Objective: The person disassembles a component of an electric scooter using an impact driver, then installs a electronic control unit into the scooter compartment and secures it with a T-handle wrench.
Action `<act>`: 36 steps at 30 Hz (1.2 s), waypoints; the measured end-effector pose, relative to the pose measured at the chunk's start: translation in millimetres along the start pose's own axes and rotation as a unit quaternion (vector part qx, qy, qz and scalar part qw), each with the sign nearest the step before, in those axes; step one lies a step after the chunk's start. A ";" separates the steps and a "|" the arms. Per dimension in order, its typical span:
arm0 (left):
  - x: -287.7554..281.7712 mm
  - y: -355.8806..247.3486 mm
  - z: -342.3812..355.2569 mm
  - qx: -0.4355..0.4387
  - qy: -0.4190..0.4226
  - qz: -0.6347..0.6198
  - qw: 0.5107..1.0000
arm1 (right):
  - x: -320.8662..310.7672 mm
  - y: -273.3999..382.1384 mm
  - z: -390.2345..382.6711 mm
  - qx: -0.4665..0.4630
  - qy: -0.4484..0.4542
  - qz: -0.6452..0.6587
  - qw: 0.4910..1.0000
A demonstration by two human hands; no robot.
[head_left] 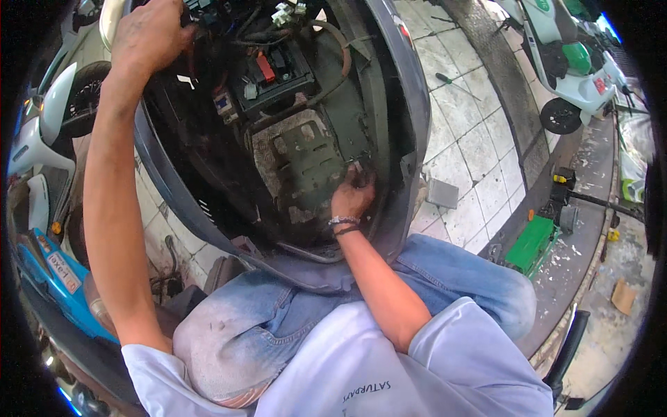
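Grey and curved, the body shell (415,104) is my reference; it stands directly before the person, its far end cut off by my upper view edge. Right hand (354,192): inside the shell, toward its near right wall, fingers curled at a small pale piece (357,167) beside the slotted plate (306,156); shadow is deep and I cannot tell whether they grasp it. Left hand (154,35): at the shell's far left; its fingertips are partly hidden, and I cannot confirm any grip. Toward the shell's far end I record a red piece (265,66) on a black block (281,89); the wiring beyond is too dark to trace. Right of the shell, a screwdriver (445,78) and a grey block (442,194) lie on white tiles (455,156). Farther right, a white-and-green scooter (594,90) is cut off above.
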State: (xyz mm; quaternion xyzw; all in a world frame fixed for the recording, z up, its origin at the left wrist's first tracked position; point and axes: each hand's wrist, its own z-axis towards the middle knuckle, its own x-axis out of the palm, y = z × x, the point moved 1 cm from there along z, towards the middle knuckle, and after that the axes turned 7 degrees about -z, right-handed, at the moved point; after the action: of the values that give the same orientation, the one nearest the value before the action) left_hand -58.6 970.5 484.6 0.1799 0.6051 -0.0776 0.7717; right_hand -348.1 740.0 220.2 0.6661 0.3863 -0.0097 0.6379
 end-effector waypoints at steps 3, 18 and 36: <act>-10.6 -5.7 -3.1 -0.029 0.042 0.002 0.999 | -1.3 0.0 1.2 0.003 0.016 -0.021 1.000; -16.8 -14.6 1.1 -0.026 0.024 -0.022 0.999 | 14.8 -30.0 18.2 -0.100 -0.052 -0.068 0.991; -12.5 -12.6 -2.4 -0.028 0.017 -0.024 0.999 | 19.6 -31.7 13.2 -0.041 -0.029 -0.111 0.993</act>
State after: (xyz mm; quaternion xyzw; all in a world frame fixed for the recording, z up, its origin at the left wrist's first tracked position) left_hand -68.2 958.5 493.9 0.1448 0.6239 -0.0756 0.7642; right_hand -344.8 734.9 181.2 0.5917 0.4394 -0.0841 0.6706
